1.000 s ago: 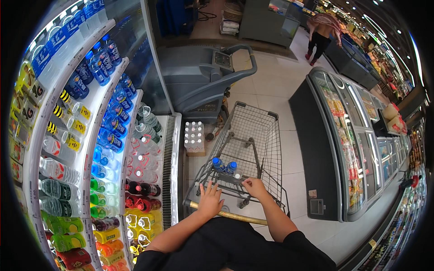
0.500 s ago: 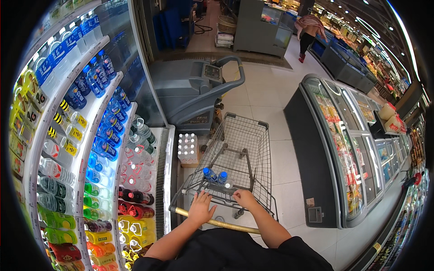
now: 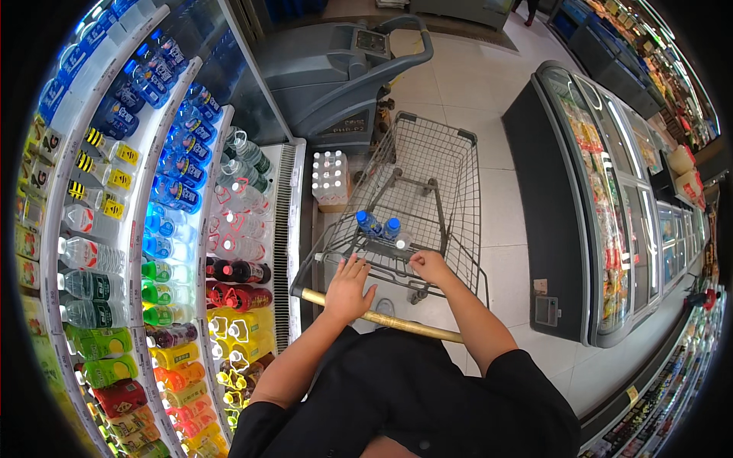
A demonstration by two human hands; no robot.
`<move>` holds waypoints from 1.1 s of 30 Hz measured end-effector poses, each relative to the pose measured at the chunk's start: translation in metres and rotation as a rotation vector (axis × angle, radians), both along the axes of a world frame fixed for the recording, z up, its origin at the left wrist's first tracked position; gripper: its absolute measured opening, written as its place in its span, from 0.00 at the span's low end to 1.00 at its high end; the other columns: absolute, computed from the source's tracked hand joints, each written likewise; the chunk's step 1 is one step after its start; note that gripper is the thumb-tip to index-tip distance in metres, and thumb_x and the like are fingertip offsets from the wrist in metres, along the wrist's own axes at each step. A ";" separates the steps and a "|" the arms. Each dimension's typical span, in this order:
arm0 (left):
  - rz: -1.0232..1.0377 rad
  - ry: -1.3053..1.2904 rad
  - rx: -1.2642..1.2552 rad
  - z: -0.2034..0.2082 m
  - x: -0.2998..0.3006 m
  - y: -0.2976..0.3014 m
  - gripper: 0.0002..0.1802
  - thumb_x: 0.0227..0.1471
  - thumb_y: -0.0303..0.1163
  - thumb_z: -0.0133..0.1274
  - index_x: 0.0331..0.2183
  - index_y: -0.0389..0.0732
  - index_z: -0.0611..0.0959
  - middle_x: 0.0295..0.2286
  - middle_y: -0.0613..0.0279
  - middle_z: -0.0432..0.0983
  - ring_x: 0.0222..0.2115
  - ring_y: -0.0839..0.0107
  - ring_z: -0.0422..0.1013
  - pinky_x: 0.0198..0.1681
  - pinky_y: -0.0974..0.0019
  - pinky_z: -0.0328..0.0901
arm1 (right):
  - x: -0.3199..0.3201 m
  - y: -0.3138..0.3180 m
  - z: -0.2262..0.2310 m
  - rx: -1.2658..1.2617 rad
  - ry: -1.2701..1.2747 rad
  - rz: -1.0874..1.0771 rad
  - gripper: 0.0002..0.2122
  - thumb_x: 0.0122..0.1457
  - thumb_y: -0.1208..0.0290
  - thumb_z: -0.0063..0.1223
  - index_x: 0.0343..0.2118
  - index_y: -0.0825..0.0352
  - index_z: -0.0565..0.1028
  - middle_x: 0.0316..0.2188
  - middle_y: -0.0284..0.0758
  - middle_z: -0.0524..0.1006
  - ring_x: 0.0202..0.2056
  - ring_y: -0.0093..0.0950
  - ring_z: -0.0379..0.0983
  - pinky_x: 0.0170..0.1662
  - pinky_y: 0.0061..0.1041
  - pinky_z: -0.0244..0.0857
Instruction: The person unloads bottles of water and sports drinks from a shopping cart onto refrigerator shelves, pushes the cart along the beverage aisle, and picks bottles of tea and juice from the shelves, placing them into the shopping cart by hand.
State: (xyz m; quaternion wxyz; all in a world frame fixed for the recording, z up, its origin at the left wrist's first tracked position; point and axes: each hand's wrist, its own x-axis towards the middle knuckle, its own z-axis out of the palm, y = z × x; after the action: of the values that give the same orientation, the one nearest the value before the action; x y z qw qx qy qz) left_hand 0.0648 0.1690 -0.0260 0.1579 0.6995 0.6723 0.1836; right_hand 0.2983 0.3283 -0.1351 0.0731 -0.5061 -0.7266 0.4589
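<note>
My left hand (image 3: 349, 290) is over the left part of the gold handle bar (image 3: 412, 324) of a wire shopping cart (image 3: 435, 164). Its fingers are stretched out and its thumb stands apart; nothing is held. At the rear right of the basket, beyond the bar, is my right hand (image 3: 431, 267), fingers curled together. Whether anything is in that hand is hidden. Just past the hands, near the cart's handle end, are two blue-capped bottles, one on the left (image 3: 369, 223) and one on the right (image 3: 391, 227). A clear bottle with a white cap (image 3: 402, 243) is beside them.
An open drinks cooler (image 3: 164, 229) full of bottles runs along my left. A grey floor-cleaning machine (image 3: 328, 72) and a pack of white-capped bottles (image 3: 330, 179) stand ahead left. To the right is a glass-topped freezer (image 3: 550, 229). Part of a person (image 3: 528, 11) shows far off.
The view has tilted down, so cart, cooler and freezer appear higher and more of my black clothing shows. Both hands keep nearly the same pose over the cart.
</note>
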 end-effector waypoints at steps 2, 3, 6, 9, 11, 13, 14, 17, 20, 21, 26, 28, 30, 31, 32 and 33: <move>0.013 -0.019 -0.002 0.000 0.000 -0.001 0.28 0.55 0.39 0.57 0.53 0.32 0.77 0.56 0.45 0.71 0.64 0.48 0.58 0.68 0.46 0.51 | -0.001 0.007 -0.010 0.019 -0.027 0.033 0.09 0.57 0.68 0.63 0.38 0.66 0.82 0.31 0.40 0.84 0.32 0.31 0.81 0.37 0.29 0.74; 0.017 -0.021 -0.005 0.000 0.001 -0.002 0.28 0.55 0.39 0.57 0.53 0.32 0.77 0.56 0.45 0.71 0.64 0.48 0.58 0.68 0.46 0.51 | -0.001 0.010 -0.017 0.028 -0.103 0.056 0.10 0.56 0.67 0.63 0.38 0.64 0.83 0.33 0.41 0.84 0.36 0.36 0.81 0.41 0.33 0.74; 0.029 -0.031 -0.021 0.001 0.003 -0.005 0.28 0.55 0.39 0.57 0.53 0.32 0.77 0.57 0.45 0.70 0.64 0.49 0.59 0.68 0.47 0.51 | -0.011 0.025 -0.031 0.010 -0.259 0.117 0.11 0.54 0.67 0.62 0.40 0.61 0.82 0.37 0.42 0.83 0.43 0.43 0.79 0.47 0.39 0.73; 0.047 -0.030 0.030 0.003 0.004 -0.009 0.27 0.53 0.37 0.60 0.51 0.32 0.78 0.55 0.45 0.72 0.63 0.47 0.61 0.67 0.45 0.53 | -0.026 0.034 -0.042 0.051 -0.418 0.245 0.12 0.54 0.69 0.60 0.42 0.61 0.81 0.41 0.44 0.82 0.46 0.43 0.78 0.49 0.41 0.73; 0.039 -0.020 0.019 0.003 0.004 -0.011 0.28 0.53 0.38 0.60 0.52 0.32 0.78 0.55 0.45 0.72 0.63 0.48 0.61 0.67 0.46 0.54 | -0.035 0.041 -0.055 0.146 -0.479 0.385 0.15 0.56 0.71 0.56 0.48 0.62 0.79 0.45 0.46 0.80 0.48 0.43 0.77 0.51 0.42 0.72; 0.038 -0.023 0.022 0.001 0.003 -0.010 0.28 0.53 0.38 0.60 0.52 0.32 0.78 0.55 0.45 0.72 0.63 0.48 0.61 0.67 0.46 0.54 | -0.037 0.050 -0.078 0.168 -0.529 0.432 0.18 0.56 0.72 0.56 0.51 0.60 0.76 0.47 0.48 0.78 0.49 0.44 0.76 0.52 0.42 0.71; 0.021 -0.035 0.023 -0.001 0.003 -0.008 0.28 0.53 0.38 0.59 0.52 0.32 0.78 0.56 0.45 0.72 0.63 0.48 0.61 0.66 0.47 0.55 | -0.036 0.057 -0.090 0.182 -0.587 0.465 0.21 0.56 0.73 0.55 0.55 0.59 0.74 0.49 0.49 0.77 0.51 0.46 0.76 0.53 0.41 0.71; 0.035 -0.043 0.007 0.004 0.000 -0.008 0.27 0.53 0.38 0.59 0.52 0.32 0.79 0.56 0.45 0.71 0.63 0.48 0.61 0.66 0.48 0.56 | -0.047 0.064 -0.108 0.197 -0.600 0.526 0.24 0.57 0.74 0.54 0.58 0.56 0.71 0.52 0.49 0.75 0.52 0.47 0.75 0.53 0.41 0.71; 0.039 -0.050 0.007 0.008 -0.001 -0.006 0.27 0.53 0.38 0.59 0.51 0.32 0.79 0.55 0.45 0.72 0.63 0.48 0.61 0.65 0.48 0.57 | -0.058 0.068 -0.125 0.201 -0.627 0.593 0.23 0.61 0.75 0.48 0.60 0.54 0.70 0.55 0.47 0.72 0.53 0.46 0.74 0.53 0.40 0.71; 0.038 -0.052 0.001 0.009 -0.002 -0.007 0.27 0.54 0.38 0.58 0.51 0.31 0.79 0.55 0.45 0.72 0.63 0.48 0.61 0.65 0.49 0.57 | -0.061 0.066 -0.129 0.220 -0.649 0.635 0.22 0.62 0.75 0.46 0.59 0.54 0.70 0.54 0.47 0.73 0.52 0.45 0.75 0.53 0.40 0.72; 0.052 -0.071 -0.015 0.013 -0.004 -0.011 0.26 0.54 0.37 0.59 0.51 0.32 0.79 0.55 0.46 0.72 0.63 0.49 0.61 0.65 0.49 0.58 | -0.071 0.065 -0.140 0.248 -0.685 0.731 0.19 0.65 0.73 0.40 0.58 0.54 0.71 0.52 0.47 0.74 0.52 0.44 0.75 0.52 0.41 0.72; 0.057 -0.068 -0.019 0.014 -0.005 -0.011 0.26 0.54 0.37 0.59 0.51 0.32 0.79 0.55 0.46 0.72 0.63 0.49 0.61 0.65 0.49 0.59 | -0.073 0.062 -0.148 0.247 -0.672 0.714 0.18 0.65 0.72 0.40 0.56 0.55 0.72 0.51 0.48 0.75 0.52 0.45 0.75 0.52 0.41 0.72; 0.050 -0.077 -0.018 0.015 -0.004 -0.012 0.25 0.55 0.38 0.59 0.51 0.32 0.79 0.55 0.46 0.73 0.63 0.49 0.62 0.64 0.49 0.59 | -0.070 0.062 -0.157 0.291 -0.634 0.702 0.16 0.65 0.71 0.40 0.54 0.56 0.73 0.52 0.50 0.75 0.52 0.45 0.75 0.51 0.42 0.72; 0.055 -0.070 -0.015 0.015 -0.004 -0.013 0.26 0.55 0.38 0.59 0.51 0.32 0.79 0.55 0.46 0.73 0.63 0.49 0.62 0.64 0.50 0.60 | -0.070 0.061 -0.159 0.254 -0.616 0.653 0.15 0.65 0.71 0.40 0.53 0.57 0.73 0.52 0.50 0.75 0.52 0.46 0.75 0.52 0.42 0.72; 0.060 -0.066 -0.011 0.014 -0.003 -0.013 0.26 0.55 0.38 0.59 0.51 0.32 0.79 0.55 0.46 0.73 0.63 0.49 0.62 0.64 0.50 0.60 | -0.070 0.062 -0.162 0.217 -0.598 0.603 0.14 0.65 0.71 0.40 0.52 0.58 0.73 0.53 0.51 0.74 0.52 0.46 0.75 0.52 0.43 0.71; 0.075 -0.065 -0.020 0.014 -0.006 -0.017 0.25 0.54 0.38 0.59 0.51 0.32 0.79 0.55 0.46 0.73 0.63 0.49 0.62 0.64 0.51 0.60 | -0.076 0.057 -0.157 0.206 -0.578 0.595 0.14 0.66 0.71 0.37 0.51 0.59 0.73 0.52 0.51 0.74 0.51 0.47 0.75 0.53 0.45 0.71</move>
State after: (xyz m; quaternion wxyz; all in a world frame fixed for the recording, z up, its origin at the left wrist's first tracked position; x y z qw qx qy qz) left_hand 0.0590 0.1522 -0.0123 0.1796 0.6659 0.6944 0.2054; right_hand 0.2226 0.3853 -0.2923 -0.2190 -0.3724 -0.8735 0.2243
